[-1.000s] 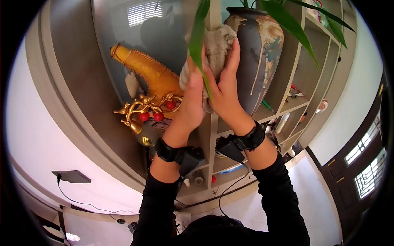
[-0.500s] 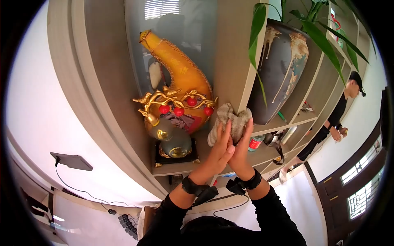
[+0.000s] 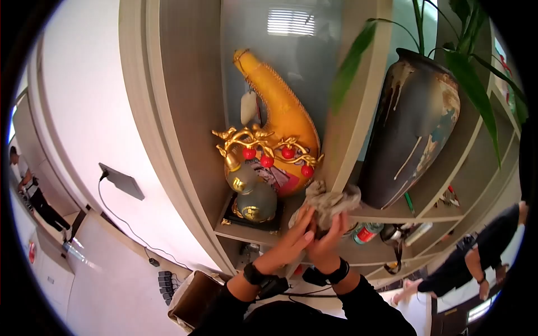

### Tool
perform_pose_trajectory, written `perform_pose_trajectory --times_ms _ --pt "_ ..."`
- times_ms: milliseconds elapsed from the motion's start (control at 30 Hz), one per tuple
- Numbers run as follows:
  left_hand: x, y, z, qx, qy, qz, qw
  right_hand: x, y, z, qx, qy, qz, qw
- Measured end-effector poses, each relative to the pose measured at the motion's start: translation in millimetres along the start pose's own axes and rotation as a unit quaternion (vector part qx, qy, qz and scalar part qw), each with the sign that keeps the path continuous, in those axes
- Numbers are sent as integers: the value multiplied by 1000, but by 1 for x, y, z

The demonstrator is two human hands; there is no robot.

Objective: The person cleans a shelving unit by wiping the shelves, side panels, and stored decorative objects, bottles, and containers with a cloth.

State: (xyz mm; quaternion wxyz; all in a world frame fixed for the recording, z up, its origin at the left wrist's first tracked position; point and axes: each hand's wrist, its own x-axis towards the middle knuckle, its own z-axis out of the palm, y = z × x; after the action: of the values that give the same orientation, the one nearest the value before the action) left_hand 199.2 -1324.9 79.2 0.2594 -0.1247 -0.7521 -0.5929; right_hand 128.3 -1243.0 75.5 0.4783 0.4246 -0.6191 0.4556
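A grey-beige cloth (image 3: 332, 200) is bunched around the front edge of the upright shelf divider (image 3: 358, 140). My left hand (image 3: 292, 234) presses the cloth from the left side, its fingers bent against it. On the other side, my right hand (image 3: 330, 238) grips the same cloth, slightly blurred. Just left of my hands stands a dark gourd-shaped ornament (image 3: 256, 203) with gold trim on a black base. Behind it leans a large orange gourd (image 3: 286, 120), and a gold branch with red balls (image 3: 267, 161) crosses in front.
A tall dark vase (image 3: 412, 134) with long-leaved plants stands in the right compartment. Below are a red-labelled bottle (image 3: 367, 233) and small items. An open cardboard box (image 3: 190, 299) sits on the floor. One person (image 3: 476, 257) is at the right, another (image 3: 33, 193) far left.
My view has turned, so the shelf appears further right and lower. Both hands stay on the cloth, which has become more crumpled at the divider's edge. The person at right has moved.
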Motion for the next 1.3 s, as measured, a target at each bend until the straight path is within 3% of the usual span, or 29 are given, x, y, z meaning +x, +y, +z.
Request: perform_pose_trajectory --times_ms 133,200,300,367,433,467,500,567,633,700,767,800,867,967,1033,1100,1167,1300 --pt "-19 -30 27 -13 80 -29 996 -33 23 0 67 -33 -89 993" --pt "-29 -46 38 -45 100 -65 992 -58 32 -2 170 -191 -57 965" --pt "-43 -55 54 -145 154 -99 972 -82 36 0 211 -136 -57 966" --pt "-48 -47 68 -134 212 -92 964 -101 36 0 257 -176 4 950" --pt "-56 -60 72 -108 245 -69 961 -105 37 2 329 -22 29 943" --pt "-56 -53 72 -45 236 -57 969 -102 41 -1 370 -73 61 924" --pt "-55 -44 72 15 225 -46 973 -59 35 -23 280 -166 36 945" --pt "-37 -15 68 85 201 -36 975 -63 38 -5 389 -87 176 900" --pt "-20 -6 61 117 184 6 976 -63 37 2 499 -117 288 809" --pt "-13 -3 64 108 193 4 975 -58 32 0 500 -86 276 816" --pt "-15 -16 68 40 219 -47 974 -56 31 -9 366 -178 182 895" --pt "-24 -31 71 20 235 -75 969 -70 33 -7 417 -191 245 854" --pt "-34 -41 78 22 245 -121 962 -92 39 -10 412 -200 244 855" --pt "-30 -45 74 53 243 -100 963 -97 45 -10 405 -218 239 855" --pt "-18 -41 67 -81 231 -50 968 -75 50 -4 364 -196 188 891" --pt "7 -11 69 -36 261 -2 965 -39 46 -3 384 -170 186 888" --pt "18 4 67 -44 264 24 963 -28 46 -1 467 -177 223 837" --pt "5 -21 66 -65 264 -4 962 -47 55 -8 377 -232 188 877"
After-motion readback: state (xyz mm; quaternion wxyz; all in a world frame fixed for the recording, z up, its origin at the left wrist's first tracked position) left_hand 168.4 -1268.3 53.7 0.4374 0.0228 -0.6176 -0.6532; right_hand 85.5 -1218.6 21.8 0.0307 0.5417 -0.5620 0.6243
